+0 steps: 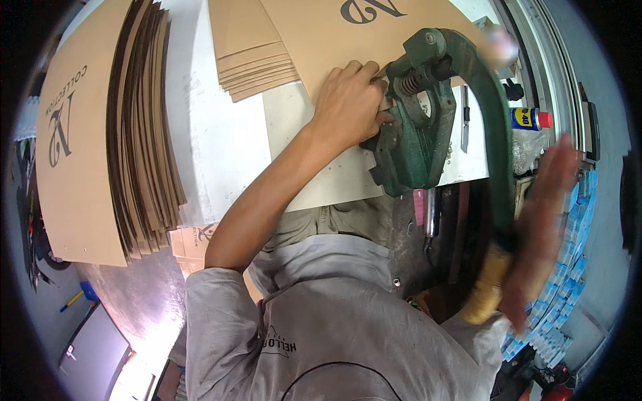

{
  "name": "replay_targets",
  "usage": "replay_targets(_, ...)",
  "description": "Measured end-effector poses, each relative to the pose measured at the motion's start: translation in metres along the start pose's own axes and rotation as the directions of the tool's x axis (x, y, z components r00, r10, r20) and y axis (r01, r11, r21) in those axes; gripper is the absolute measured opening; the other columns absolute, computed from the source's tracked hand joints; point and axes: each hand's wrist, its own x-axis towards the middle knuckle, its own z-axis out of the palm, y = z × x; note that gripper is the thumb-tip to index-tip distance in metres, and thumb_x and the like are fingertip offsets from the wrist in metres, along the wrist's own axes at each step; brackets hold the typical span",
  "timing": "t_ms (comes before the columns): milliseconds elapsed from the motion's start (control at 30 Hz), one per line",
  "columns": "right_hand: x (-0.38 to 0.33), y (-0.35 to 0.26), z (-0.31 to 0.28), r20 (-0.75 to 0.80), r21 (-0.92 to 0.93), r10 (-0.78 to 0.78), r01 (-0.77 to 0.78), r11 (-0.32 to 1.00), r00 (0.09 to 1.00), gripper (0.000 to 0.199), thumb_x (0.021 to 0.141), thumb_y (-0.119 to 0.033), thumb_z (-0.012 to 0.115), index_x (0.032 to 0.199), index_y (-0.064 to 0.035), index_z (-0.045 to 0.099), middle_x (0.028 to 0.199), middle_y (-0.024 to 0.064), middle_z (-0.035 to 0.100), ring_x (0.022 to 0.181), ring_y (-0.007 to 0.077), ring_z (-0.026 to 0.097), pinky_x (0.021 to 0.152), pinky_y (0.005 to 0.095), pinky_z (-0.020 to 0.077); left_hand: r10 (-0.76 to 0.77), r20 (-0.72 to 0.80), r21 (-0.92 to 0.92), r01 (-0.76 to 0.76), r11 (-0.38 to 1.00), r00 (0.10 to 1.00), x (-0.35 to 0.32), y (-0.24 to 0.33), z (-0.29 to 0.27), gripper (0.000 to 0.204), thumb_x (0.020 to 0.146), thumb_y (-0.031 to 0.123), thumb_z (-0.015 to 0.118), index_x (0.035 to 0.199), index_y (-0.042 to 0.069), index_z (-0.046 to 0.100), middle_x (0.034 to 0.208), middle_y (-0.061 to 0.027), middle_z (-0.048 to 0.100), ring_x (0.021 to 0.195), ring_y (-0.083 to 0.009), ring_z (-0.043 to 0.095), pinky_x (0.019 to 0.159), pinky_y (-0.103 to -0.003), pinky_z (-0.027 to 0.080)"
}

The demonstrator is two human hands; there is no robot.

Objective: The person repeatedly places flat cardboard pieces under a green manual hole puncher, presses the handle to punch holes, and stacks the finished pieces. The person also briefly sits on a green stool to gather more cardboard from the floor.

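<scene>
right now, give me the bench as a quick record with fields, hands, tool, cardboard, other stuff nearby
left hand: on the table side of the green press, at its mouth; fingertips partly hidden, grip unclear
right hand: motion-blurred, to the right of the lever; finger pose unclear
lever: curved green arm with a yellowish handle
cardboard: tall brown stack at far left; more brown sheets at the top of the white table
nearby: slim cutter; blue-and-yellow can with red cap
</scene>
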Motion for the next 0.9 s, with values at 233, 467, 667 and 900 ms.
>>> replay_targets(233, -0.011, 0.157, 0.045, -0.036, -0.006, 0.531, -0.532, 0.847, 0.847, 0.032, 0.099, -0.016, 0.061, 0.125, 0.0006, 0.069, 0.127, 0.0162, 0.067, 0.113, 0.0301, 0.068, 0.100, 0.0366, 0.0512, 0.081, -0.049, 0.190, -0.070, 0.979, 0.996, 0.012, -0.023, -0.025, 0.017, 0.088, 0.012, 0.072, 0.098, -0.002, 0.075, 0.108, -0.0154, 0.066, 0.096, -0.0350, 0.067, 0.083, -0.046, 0.057)
replay_targets(467, -0.034, 0.219, 0.130, 0.072, 0.056, 0.282, -0.286, 0.957, 0.957, 0.020, 0.090, -0.001, 0.063, 0.110, 0.0041, 0.064, 0.104, 0.0142, 0.062, 0.096, 0.0254, 0.063, 0.084, 0.0349, 0.0490, -0.304, -0.797, -0.273, 0.137, 0.952, 0.522, -0.018, -0.047, -0.150, 0.008, 0.098, 0.004, 0.064, 0.096, -0.001, 0.069, 0.097, -0.0115, 0.072, 0.087, -0.0197, 0.069, 0.076, -0.031, 0.053)
replay_targets(667, -0.029, 0.209, 0.136, 0.116, 0.215, 0.302, -0.320, 0.923, 0.946, 0.009, 0.104, 0.000, 0.051, 0.111, 0.0010, 0.056, 0.097, 0.0102, 0.056, 0.094, 0.0207, 0.058, 0.093, 0.0336, 0.0464, -0.539, -0.842, -0.534, 0.099, 0.840, 0.030, -0.136, 0.001, -0.264, 0.017, 0.105, 0.015, 0.065, 0.102, -0.001, 0.070, 0.085, -0.0044, 0.071, 0.067, -0.0050, 0.062, 0.056, -0.020, 0.048)
replay_targets(900, -0.012, 0.208, 0.141, -0.042, 0.318, 0.352, -0.321, 0.892, 0.935, 0.032, 0.088, -0.003, 0.071, 0.119, 0.0043, 0.068, 0.105, 0.0115, 0.075, 0.098, 0.0165, 0.067, 0.089, 0.0336, 0.0530, -0.680, -0.726, -0.561, 0.485, 0.671, 0.103, -0.273, -0.025, -0.308, 0.026, 0.105, 0.024, 0.066, 0.111, -0.001, 0.069, 0.089, -0.0082, 0.074, 0.065, -0.0089, 0.064, 0.055, -0.021, 0.051)
